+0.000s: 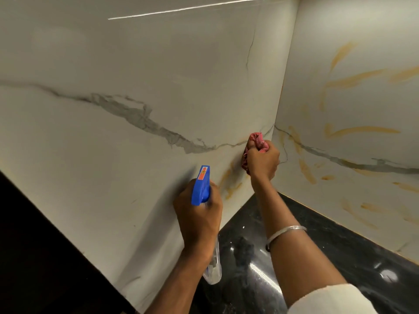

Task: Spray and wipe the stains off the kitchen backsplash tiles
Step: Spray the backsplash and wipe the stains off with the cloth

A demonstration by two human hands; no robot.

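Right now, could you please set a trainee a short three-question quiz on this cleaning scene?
1. True or false: the right hand presses a pink cloth to the tiles beside the corner.
2. Which wall shows more orange stains? A) left wall B) right wall
3. Fill in: the left hand holds a spray bottle with a ____ head.

Key: 1 true; 2 B, though some streaks remain on the left wall below the cloth; 3 blue.
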